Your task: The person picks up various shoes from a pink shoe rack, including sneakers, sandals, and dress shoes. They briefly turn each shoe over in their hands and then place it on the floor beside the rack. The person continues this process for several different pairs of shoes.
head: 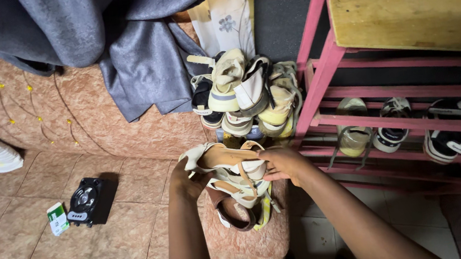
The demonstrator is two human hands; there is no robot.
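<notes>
Sandals (235, 174) in both hands look like smooth matt leather w/ tan and cream straps; the piled shoes (246, 90) behind are similar, scuffed. Sofa (98, 120) cover is rough, textured brownish cloth, the grey curtain (136, 48) a smooth fabric w/ slight sheen. Shoe rack (386, 93) is pink-painted wood, worn; the radio (87, 201) matt black plastic.

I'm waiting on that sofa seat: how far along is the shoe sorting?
Done: several sneakers sit on the pink wooden rack. In hand: left hand and right hand hold a bundle of cream strappy sandals. Left: a pile of pale shoes on the brown sofa.
</notes>
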